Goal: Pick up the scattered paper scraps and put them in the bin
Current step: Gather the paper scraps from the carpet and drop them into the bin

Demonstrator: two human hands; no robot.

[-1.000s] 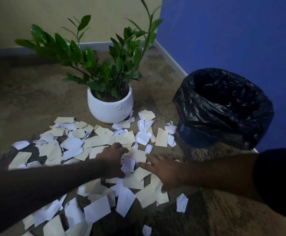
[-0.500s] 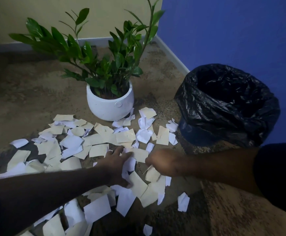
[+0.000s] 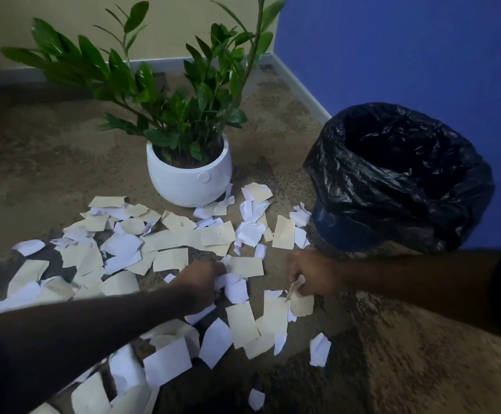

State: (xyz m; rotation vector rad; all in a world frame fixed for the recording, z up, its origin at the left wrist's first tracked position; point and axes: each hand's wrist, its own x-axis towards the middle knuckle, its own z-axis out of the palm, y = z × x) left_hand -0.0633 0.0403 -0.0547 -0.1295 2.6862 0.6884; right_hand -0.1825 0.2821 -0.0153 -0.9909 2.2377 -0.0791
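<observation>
Lifted since before, right hand (image 3: 309, 273) pinches cream scrap (image 3: 301, 303).

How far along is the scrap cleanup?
Barely started. Done: nothing visible inside the black-bagged bin, though its depth is dark. In hand: the right hand pinches a cream paper scrap; the left hand gathers white scraps. Left: dozens of cream and white scraps cover the floor by the white plant pot.

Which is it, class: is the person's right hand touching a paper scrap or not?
Touching. In the head view the right hand pinches a cream scrap, which hangs from its curled fingers.
</observation>
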